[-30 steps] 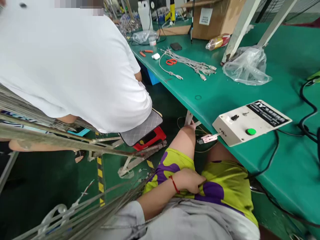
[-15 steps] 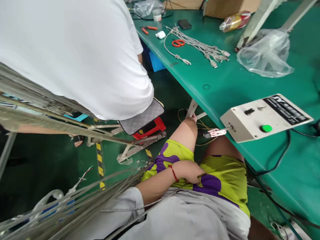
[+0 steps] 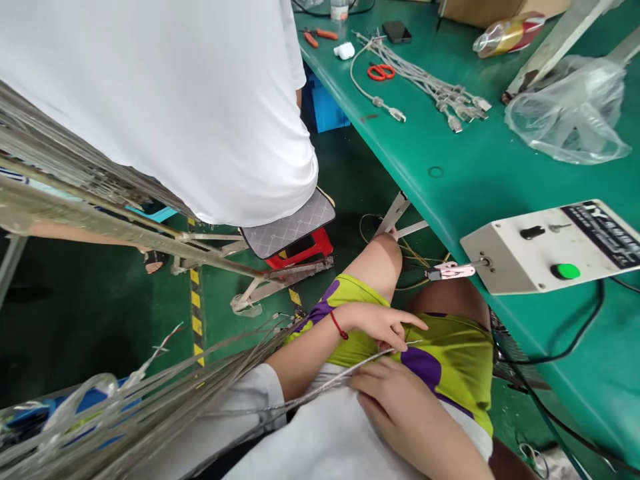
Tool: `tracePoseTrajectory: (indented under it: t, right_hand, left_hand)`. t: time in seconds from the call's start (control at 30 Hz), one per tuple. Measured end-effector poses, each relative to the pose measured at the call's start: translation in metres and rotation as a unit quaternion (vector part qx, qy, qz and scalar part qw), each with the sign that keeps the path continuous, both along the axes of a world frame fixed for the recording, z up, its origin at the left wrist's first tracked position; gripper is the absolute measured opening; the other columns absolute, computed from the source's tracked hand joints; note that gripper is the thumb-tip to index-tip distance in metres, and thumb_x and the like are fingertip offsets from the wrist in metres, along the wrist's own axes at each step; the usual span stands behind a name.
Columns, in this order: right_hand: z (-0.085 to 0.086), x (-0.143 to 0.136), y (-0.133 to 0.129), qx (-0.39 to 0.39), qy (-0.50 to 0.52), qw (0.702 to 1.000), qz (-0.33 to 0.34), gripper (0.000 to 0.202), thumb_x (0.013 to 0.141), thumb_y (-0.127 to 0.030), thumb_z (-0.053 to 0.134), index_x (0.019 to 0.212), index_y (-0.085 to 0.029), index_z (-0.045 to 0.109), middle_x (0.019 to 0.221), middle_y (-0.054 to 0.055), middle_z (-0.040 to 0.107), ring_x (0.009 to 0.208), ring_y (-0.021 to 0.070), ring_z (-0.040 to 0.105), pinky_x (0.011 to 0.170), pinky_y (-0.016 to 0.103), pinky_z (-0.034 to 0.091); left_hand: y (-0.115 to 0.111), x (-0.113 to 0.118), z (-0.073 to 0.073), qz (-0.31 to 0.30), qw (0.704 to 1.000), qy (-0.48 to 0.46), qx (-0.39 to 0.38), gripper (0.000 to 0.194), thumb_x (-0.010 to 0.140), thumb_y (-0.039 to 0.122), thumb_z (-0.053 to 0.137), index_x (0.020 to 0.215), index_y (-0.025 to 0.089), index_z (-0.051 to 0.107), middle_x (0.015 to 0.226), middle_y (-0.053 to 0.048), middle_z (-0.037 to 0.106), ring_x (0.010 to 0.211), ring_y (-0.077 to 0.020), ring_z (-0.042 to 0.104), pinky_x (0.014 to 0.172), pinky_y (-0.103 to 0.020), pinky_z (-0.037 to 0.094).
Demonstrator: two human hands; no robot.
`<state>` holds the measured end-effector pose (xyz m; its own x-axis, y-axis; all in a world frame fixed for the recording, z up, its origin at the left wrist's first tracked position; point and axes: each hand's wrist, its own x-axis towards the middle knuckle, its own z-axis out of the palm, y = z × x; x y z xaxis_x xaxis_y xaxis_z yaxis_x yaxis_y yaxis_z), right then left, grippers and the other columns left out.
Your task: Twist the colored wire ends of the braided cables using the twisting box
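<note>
My left hand (image 3: 377, 325), a red cord around its wrist, is over my lap. It pinches a thin grey cable (image 3: 371, 361) near its end, where a fine bare tip sticks out past the fingers; the index finger points away. Just below it, my right hand (image 3: 393, 397) lies palm down against my shirt, fingers curled together beside the cable. Its fingertips are partly hidden, and what they hold cannot be made out. The cable runs back toward a bundle of grey cables (image 3: 215, 393) at my left.
A beige control box (image 3: 545, 247) with a green button and a pink-jawed clip (image 3: 453, 270) stands at the edge of the green table (image 3: 480, 180). Finished-looking USB cables (image 3: 425, 83), orange-handled scissors (image 3: 381, 72), pliers (image 3: 320, 35) and a plastic bag (image 3: 570, 110) lie beyond. A co-worker (image 3: 210, 113) sits ahead left.
My right hand has come into view from below. My left hand has lifted off my lap and turned, now with the cable's end in its fingers. The view has shifted slightly left.
</note>
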<state>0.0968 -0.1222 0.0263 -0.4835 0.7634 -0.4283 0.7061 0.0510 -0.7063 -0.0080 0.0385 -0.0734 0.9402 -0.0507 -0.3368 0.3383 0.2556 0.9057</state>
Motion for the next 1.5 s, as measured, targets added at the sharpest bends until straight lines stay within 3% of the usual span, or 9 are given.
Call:
tracePoseTrajectory:
  t: [0.13, 0.33, 0.47, 0.57, 0.77, 0.9, 1.17, 1.33, 1.5]
  right_hand:
    - [-0.022, -0.011, 0.007, -0.004, -0.005, 1.0, 0.002, 0.023, 0.107, -0.013, 0.064, 0.102, -0.023, 0.084, 0.112, 0.007, 0.085, 0.113, 0.0321, 0.075, 0.103, 0.043, 0.049]
    - [-0.047, -0.009, 0.008, -0.007, 0.017, 1.0, 0.011, 0.01, 0.105, -0.026, 0.078, 0.111, -0.024, 0.086, 0.117, 0.005, 0.085, 0.114, 0.0274, 0.076, 0.097, 0.033, 0.05]
    - [-0.068, -0.01, 0.011, -0.014, 0.042, 0.999, 0.014, 0.019, 0.092, -0.04, 0.097, 0.104, -0.028, 0.087, 0.113, 0.001, 0.084, 0.111, 0.026, 0.075, 0.092, 0.03, 0.049]
    - [-0.078, -0.012, 0.016, -0.024, 0.06, 0.998, 0.013, 0.021, 0.084, -0.026, 0.1, 0.085, -0.024, 0.08, 0.099, -0.002, 0.081, 0.097, 0.0213, 0.073, 0.084, 0.026, 0.049]
    - [-0.038, 0.02, 0.026, -0.015, 0.081, 0.99, -0.114, 0.022, 0.084, -0.011, 0.087, 0.093, -0.024, 0.072, 0.094, -0.005, 0.073, 0.083, 0.015, 0.067, 0.068, 0.021, 0.044]
    - [0.002, 0.051, 0.039, 0.066, 0.034, 0.972, -0.225, 0.015, 0.094, -0.01, 0.071, 0.101, -0.023, 0.071, 0.102, 0.001, 0.074, 0.099, 0.0229, 0.069, 0.084, 0.031, 0.048]
    - [0.018, 0.058, 0.049, 0.106, 0.023, 0.974, -0.199, 0.015, 0.104, -0.015, 0.071, 0.112, -0.024, 0.081, 0.114, 0.008, 0.081, 0.111, 0.0327, 0.074, 0.097, 0.043, 0.056]
    - [0.02, 0.043, 0.033, 0.216, 0.237, 0.864, -0.387, 0.019, 0.113, -0.036, 0.071, 0.125, -0.03, 0.085, 0.092, 0.005, 0.079, 0.077, 0.0223, 0.072, 0.07, 0.031, 0.058]
    - [0.025, 0.038, 0.035, 0.144, 0.375, 0.795, -0.454, 0.028, 0.107, -0.048, 0.082, 0.128, -0.031, 0.091, 0.083, 0.005, 0.077, 0.071, 0.0219, 0.072, 0.066, 0.032, 0.06]
  left_hand:
    - [-0.003, -0.006, 0.008, 0.075, 0.996, -0.002, -0.049, 0.091, 0.094, 0.021, 0.082, 0.176, 0.022, 0.042, 0.077, 0.005, 0.07, 0.063, -0.0153, 0.063, 0.063, -0.027, 0.048]
    - [-0.009, -0.033, 0.045, 0.193, 0.978, 0.032, -0.073, 0.064, 0.1, 0.047, 0.078, 0.153, 0.026, 0.049, 0.096, -0.001, 0.073, 0.061, -0.0161, 0.07, 0.058, -0.027, 0.052]
    - [-0.009, -0.044, 0.077, 0.262, 0.964, 0.048, -0.022, 0.033, 0.1, 0.047, 0.078, 0.115, 0.021, 0.063, 0.089, -0.003, 0.077, 0.054, -0.0107, 0.054, 0.051, -0.022, 0.038]
    - [-0.012, -0.044, 0.095, 0.353, 0.934, 0.033, 0.032, 0.027, 0.106, 0.047, 0.069, 0.11, 0.021, 0.064, 0.086, -0.003, 0.078, 0.054, -0.0099, 0.04, 0.052, -0.024, 0.029]
    - [-0.02, -0.043, 0.116, 0.473, 0.871, -0.001, 0.132, 0.03, 0.114, 0.052, 0.062, 0.111, 0.023, 0.061, 0.081, -0.003, 0.077, 0.063, -0.0154, 0.051, 0.059, -0.026, 0.034]
    - [-0.026, -0.037, 0.13, 0.498, 0.847, -0.005, 0.187, 0.03, 0.112, 0.051, 0.067, 0.102, 0.023, 0.065, 0.084, -0.004, 0.077, 0.077, -0.0202, 0.067, 0.068, -0.027, 0.048]
    - [-0.043, -0.019, 0.126, 0.576, 0.793, -0.07, 0.184, 0.029, 0.112, 0.048, 0.071, 0.099, 0.022, 0.068, 0.078, -0.003, 0.073, 0.071, -0.0182, 0.07, 0.067, -0.025, 0.056]
    - [-0.062, -0.013, 0.12, 0.596, 0.793, -0.073, 0.105, 0.034, 0.108, 0.054, 0.078, 0.096, 0.022, 0.073, 0.08, -0.004, 0.076, 0.072, -0.0195, 0.073, 0.072, -0.028, 0.061]
    - [-0.071, -0.012, 0.116, 0.61, 0.787, -0.071, -0.056, 0.046, 0.095, 0.059, 0.092, 0.086, 0.02, 0.068, 0.063, -0.001, 0.069, 0.051, -0.0109, 0.052, 0.051, -0.021, 0.04]
